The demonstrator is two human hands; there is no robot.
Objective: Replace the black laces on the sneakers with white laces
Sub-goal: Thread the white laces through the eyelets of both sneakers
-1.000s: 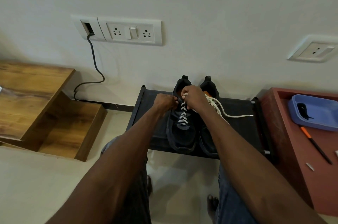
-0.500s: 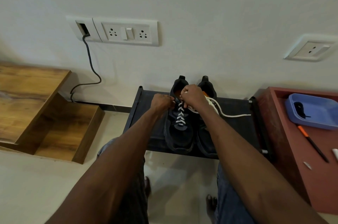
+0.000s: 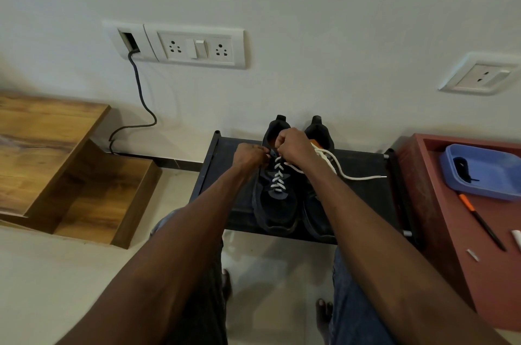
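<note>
Crisscrossing white lace (image 3: 277, 177) on black sneaker (image 3: 277, 203), seemingly near-complete.

At the centre of the frame we see two black sneakers (image 3: 277, 198) side by side on a black rack (image 3: 363, 192). Our left hand (image 3: 249, 155) pinches at the upper eyelets of the left sneaker, and our right hand (image 3: 294, 146) grips the white lace (image 3: 277, 175), whose loose end trails right across the rack. At right, a blue tray (image 3: 490, 175) holding a black lace (image 3: 462, 168) sits on a red surface (image 3: 479, 274).

Sneakers (image 3: 277, 198) on rack (image 3: 363, 189) (tray (image 3: 485, 175) right)
</note>
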